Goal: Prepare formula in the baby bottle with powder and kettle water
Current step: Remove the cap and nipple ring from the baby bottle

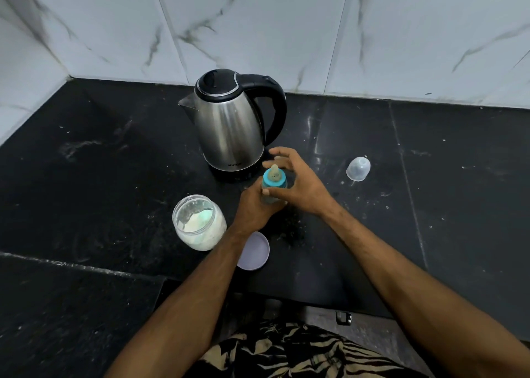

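A small baby bottle (274,181) with a blue collar and a pale teat stands on the black counter, just in front of the kettle. My left hand (253,209) grips the bottle's body from the left. My right hand (298,184) curls round the blue collar from the right, fingers spread over the teat. The steel kettle (229,125) with a black lid and handle stands behind, lid down, spout to the left. An open glass jar of white powder (199,222) sits to the left of my left wrist.
The jar's lilac lid (256,253) lies upside down on the black counter (86,191) under my left forearm. The bottle's clear cap (358,168) lies to the right. A tiled wall (258,27) backs the counter, and the counter's front edge is near my body.
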`<state>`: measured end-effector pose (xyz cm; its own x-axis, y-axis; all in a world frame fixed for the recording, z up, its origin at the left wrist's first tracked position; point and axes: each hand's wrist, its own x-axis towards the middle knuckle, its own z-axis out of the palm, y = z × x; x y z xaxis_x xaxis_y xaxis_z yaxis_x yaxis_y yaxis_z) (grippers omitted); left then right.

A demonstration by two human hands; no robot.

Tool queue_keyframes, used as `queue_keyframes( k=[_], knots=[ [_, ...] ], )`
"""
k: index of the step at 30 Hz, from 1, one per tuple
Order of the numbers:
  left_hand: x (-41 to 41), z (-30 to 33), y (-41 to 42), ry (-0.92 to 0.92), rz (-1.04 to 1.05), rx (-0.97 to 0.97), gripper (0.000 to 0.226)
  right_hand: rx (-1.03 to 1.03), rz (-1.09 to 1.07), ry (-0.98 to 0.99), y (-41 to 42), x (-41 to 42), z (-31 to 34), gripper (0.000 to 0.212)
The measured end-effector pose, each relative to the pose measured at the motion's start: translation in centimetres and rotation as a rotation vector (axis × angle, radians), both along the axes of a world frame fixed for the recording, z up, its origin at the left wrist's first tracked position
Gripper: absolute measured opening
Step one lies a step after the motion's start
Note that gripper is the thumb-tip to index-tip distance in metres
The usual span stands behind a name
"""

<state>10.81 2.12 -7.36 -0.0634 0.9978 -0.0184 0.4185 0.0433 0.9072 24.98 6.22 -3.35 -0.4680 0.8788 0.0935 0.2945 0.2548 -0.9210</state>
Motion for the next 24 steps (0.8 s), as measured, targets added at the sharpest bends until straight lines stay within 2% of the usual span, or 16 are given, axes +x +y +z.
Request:
queue_keyframes(
  k=[2, 6, 13, 18, 21, 24],
  knots=[
    [0.0, 0.0, 0.0, -0.002, 0.002, -0.01, 0.056, 0.103, -0.063, -0.085, -0.4, -0.5, 0.1, 0.087],
    [0.2, 0.1, 0.2, 0.054, 0.003, -0.013, 0.062, 0.224, -0.287, -0.087, -1.3, -1.4, -0.1, 0.073],
    [0.0, -0.1, -0.1, -0.013, 0.012, -0.018, 0.057, 0.132, -0.122, -0.046, -1.2, 0.2, 0.2, 0.068],
    [0.0, 0.0, 0.0, 0.024, 0.014, -0.028, 0.058, 0.186, -0.241, -0.103, -1.5, -0.3, -0.2, 0.073],
    [0.1, 0.0, 0.1, 0.017, 0.022, -0.035, 0.059, 0.206, -0.224, -0.097, -1.6, -0.4, 0.1, 0.067],
    [0.0, -0.1, 0.1, 0.026, 0.026, -0.025, 0.054, 0.189, -0.169, -0.104, -1.7, -0.3, 0.3, 0.07]
  ],
)
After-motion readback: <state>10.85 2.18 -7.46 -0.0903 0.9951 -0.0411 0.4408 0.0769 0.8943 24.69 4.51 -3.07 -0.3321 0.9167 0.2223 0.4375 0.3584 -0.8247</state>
